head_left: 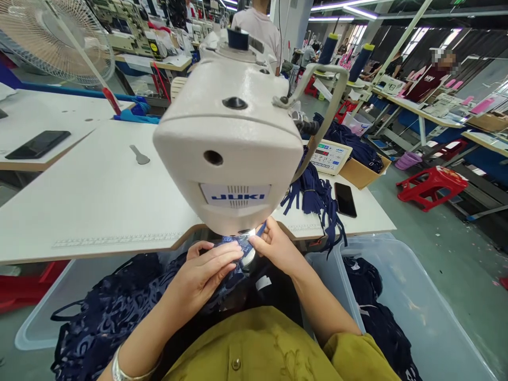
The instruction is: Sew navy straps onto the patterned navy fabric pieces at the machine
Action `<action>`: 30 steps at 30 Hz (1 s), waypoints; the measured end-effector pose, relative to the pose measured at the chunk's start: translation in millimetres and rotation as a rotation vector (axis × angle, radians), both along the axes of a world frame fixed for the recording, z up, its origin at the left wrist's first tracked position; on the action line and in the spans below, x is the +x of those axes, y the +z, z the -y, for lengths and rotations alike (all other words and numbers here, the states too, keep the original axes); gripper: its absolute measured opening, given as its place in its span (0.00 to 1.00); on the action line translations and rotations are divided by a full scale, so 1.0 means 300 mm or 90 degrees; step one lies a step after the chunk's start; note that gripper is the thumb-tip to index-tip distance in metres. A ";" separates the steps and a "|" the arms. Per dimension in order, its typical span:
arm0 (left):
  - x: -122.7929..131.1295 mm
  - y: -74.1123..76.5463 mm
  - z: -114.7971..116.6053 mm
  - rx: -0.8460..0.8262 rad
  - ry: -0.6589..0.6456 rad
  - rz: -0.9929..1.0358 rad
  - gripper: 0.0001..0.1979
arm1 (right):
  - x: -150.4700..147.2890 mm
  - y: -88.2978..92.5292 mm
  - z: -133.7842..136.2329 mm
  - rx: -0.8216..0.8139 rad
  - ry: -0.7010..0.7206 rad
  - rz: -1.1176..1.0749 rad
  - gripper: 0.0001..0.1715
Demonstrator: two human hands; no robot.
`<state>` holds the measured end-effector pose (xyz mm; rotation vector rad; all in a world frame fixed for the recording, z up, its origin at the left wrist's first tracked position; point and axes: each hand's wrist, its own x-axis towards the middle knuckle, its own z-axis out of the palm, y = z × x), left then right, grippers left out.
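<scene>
A white sewing machine [234, 143] marked JUKI fills the middle of the view, and both my hands are just under its head. My left hand [210, 267] lies over a navy lace garment [238, 264], its fingers pressed together on the fabric. With thumb and finger my right hand [273, 246] pinches a blue fabric strap [261, 229] beside the lit needle area. The machine head hides the needle and the strap's far end. Behind my right hand, a bundle of navy straps [313, 193] hangs over the table's edge.
Navy garments [130, 296] fill a clear bin at left; another clear bin [420, 286] stands at right. On the white table [99, 185] lie a small metal tool [139, 155] and a black phone [345, 199]. A fan [55, 37] and a red stool [432, 185] stand farther off.
</scene>
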<state>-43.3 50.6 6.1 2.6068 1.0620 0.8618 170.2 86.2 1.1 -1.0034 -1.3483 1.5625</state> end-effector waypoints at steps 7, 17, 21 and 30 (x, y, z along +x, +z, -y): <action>0.002 0.015 0.000 0.079 -0.012 -0.059 0.18 | -0.005 -0.012 0.002 0.003 -0.015 -0.011 0.18; 0.048 0.035 0.002 0.205 0.005 -0.043 0.14 | -0.018 -0.019 0.011 -0.012 -0.030 -0.045 0.15; 0.047 0.043 0.006 0.200 0.005 -0.089 0.12 | -0.021 -0.023 0.013 -0.011 -0.041 -0.044 0.14; 0.046 0.017 0.028 0.164 0.040 -0.090 0.17 | -0.023 -0.017 0.015 -0.012 -0.048 -0.026 0.14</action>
